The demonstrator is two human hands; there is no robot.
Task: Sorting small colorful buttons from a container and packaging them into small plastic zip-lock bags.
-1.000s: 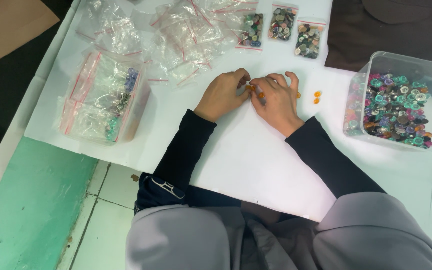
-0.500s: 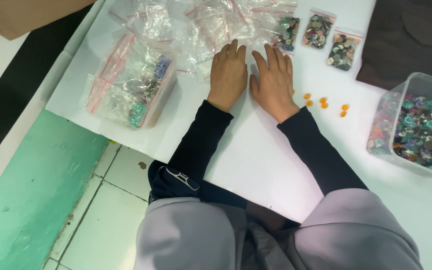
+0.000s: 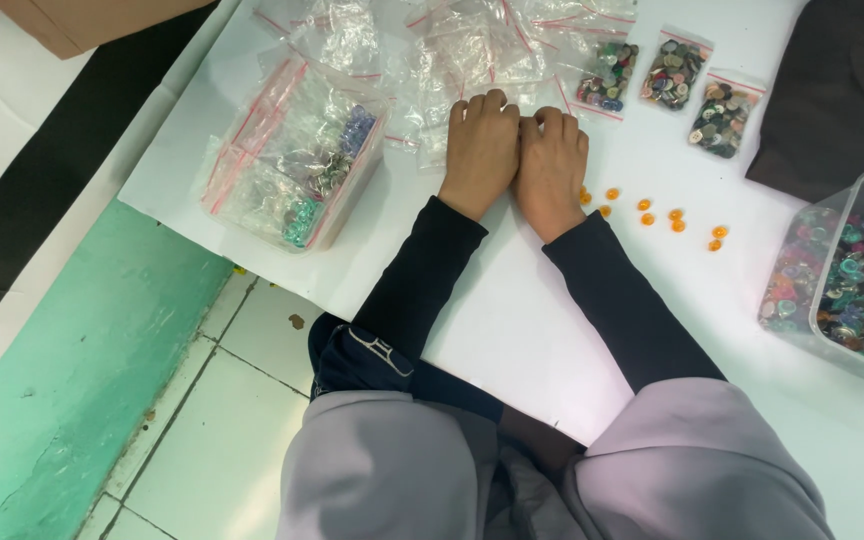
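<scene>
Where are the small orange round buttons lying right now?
The small orange round buttons lie loose on the white sheet, just right of the right hand, below three small filled bags.

Little orange buttons (image 3: 658, 217), round and shiny, lie flat in a loose scattered row on the white bench, just right of the right hand (image 3: 550, 170), none stacked.

Bright, even overhead light floods the white bench (image 3: 512, 320), which nearly washes out at its centre. Soft, short shadows sit just under the hands (image 3: 517, 160) and along the dark sleeves (image 3: 612, 290). Glare glints off the clear plastic bags (image 3: 472, 50), hiding detail inside some. Focus is fair at centre; the clear tub of buttons (image 3: 852, 280) and grey lap (image 3: 552, 470) look slightly soft toward the edges.
</scene>
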